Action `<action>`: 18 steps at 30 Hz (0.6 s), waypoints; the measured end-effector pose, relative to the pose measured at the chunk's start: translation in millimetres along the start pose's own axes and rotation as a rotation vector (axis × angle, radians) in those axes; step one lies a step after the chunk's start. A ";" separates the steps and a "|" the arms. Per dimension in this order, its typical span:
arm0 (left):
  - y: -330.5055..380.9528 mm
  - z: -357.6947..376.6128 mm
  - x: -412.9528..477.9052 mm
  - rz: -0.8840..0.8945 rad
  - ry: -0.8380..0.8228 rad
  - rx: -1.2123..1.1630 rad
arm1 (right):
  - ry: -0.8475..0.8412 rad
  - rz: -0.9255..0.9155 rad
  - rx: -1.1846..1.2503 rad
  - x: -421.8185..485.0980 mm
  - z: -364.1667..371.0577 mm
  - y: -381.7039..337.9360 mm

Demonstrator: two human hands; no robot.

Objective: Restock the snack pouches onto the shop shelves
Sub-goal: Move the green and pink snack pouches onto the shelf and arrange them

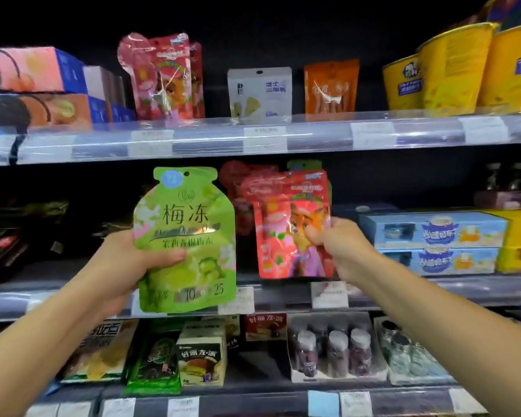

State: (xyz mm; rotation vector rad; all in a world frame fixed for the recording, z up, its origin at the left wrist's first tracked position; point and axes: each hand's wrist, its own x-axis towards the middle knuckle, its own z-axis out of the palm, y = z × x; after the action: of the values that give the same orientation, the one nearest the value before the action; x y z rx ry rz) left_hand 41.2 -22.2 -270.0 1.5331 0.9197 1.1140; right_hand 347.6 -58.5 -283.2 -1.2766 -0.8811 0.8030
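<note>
My left hand [124, 263] grips a green bottle-shaped snack pouch [187, 233] by its left edge, thumb across the front, upright in front of the middle shelf [403, 291]. My right hand [336, 242] pinches the right edge of a red pouch with a cartoon fox [289, 227], which stands at the front of the middle shelf. More red pouches [238, 188] stand behind it, with a green one partly hidden at the back. On the top shelf [313, 132] stands a matching pair of red pouches [163, 76].
The top shelf also carries pink and blue boxes [36, 85], a white pouch [259, 91], an orange pouch [331, 85] and yellow tubs [457, 67]. Blue boxes [433, 242] fill the middle shelf's right. The bottom shelf holds cake boxes [202, 353] and packs of small bottles [334, 350].
</note>
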 end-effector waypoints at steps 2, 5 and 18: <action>4.8 7.6 11.2 -0.013 0.041 -0.031 | 0.123 0.006 0.050 27.9 0.1 -4.1; 9.7 18.8 25.2 -0.023 0.090 -0.047 | 0.240 -0.004 0.007 67.2 1.4 -8.6; 10.2 39.0 46.7 -0.035 0.207 -0.114 | 0.174 0.030 -0.245 117.3 16.9 21.4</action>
State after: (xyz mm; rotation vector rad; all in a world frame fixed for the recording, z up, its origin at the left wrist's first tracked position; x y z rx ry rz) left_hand 92.3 8.3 -253.9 1.3217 1.0001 1.2947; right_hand 385.3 55.6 -291.2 -1.5530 -0.8385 0.6095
